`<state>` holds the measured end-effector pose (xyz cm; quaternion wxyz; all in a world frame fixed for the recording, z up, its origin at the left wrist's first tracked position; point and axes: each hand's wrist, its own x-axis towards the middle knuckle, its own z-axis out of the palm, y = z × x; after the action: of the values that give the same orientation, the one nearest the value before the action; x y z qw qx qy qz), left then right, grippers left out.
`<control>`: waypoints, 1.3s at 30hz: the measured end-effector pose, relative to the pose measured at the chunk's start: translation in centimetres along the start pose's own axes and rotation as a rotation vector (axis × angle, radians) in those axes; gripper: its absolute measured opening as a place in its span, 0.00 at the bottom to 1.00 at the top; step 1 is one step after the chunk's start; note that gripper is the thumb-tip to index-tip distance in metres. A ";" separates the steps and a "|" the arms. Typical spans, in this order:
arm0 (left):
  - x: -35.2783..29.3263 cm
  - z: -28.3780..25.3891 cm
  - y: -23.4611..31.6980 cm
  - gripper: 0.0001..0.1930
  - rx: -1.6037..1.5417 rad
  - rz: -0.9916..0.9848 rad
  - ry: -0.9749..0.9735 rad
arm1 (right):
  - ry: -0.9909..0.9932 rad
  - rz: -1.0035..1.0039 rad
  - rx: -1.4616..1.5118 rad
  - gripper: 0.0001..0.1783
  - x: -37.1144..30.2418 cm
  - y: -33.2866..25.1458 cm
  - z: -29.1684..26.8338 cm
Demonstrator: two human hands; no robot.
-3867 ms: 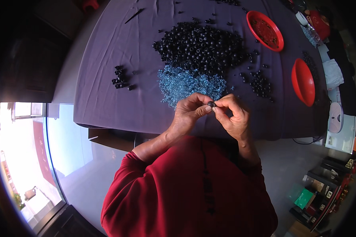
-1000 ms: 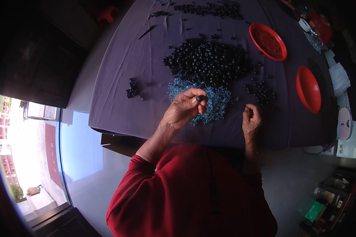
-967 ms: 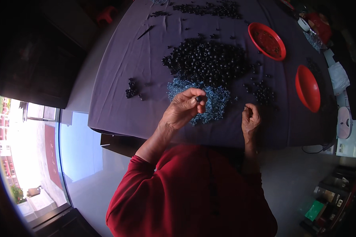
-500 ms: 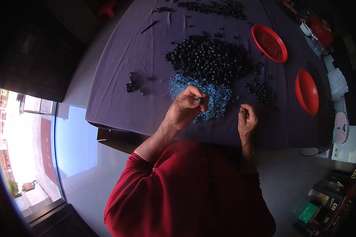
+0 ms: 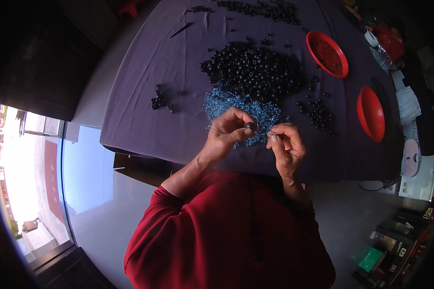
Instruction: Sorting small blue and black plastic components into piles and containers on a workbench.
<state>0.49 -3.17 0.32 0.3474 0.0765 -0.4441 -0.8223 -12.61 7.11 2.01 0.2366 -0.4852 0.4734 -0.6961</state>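
My left hand [image 5: 226, 131] pinches a small round black part [image 5: 250, 126] between thumb and fingers. Close beside it, my right hand [image 5: 290, 148] is closed with thumb and forefinger pressed together on a tiny shiny piece [image 5: 271, 134], too small to name exactly. The hands face each other but stay apart. Behind them spreads a heap of tiny blue-silver pieces [image 5: 218, 102], partly hidden by my left hand. Farther off, touching that heap, lies a large pile of small black ring-like parts [image 5: 250, 70], some with openings showing.
The purple cloth-covered table [image 5: 144, 96] also bears a smaller black cluster [image 5: 320, 115] at right and another [image 5: 160, 98] at left. Two red bowls [image 5: 370, 114] stand on the right side. A thin dark tool [image 5: 181, 30] lies far left. Household clutter lines the right edge.
My right hand has moved left and upward, close to my left hand, and a tiny shiny piece now shows at its fingertips. The left hand still holds the black part, turned slightly.
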 end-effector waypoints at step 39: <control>0.1 0.7 -1.6 0.10 0.509 -0.058 -0.002 | -0.190 -0.144 -0.440 0.11 1.5 -0.6 -1.0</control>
<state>-0.72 -2.20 -0.50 0.2926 0.1733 -0.6348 -0.6938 -14.08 6.65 3.14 0.1186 -0.6206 0.5535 -0.5426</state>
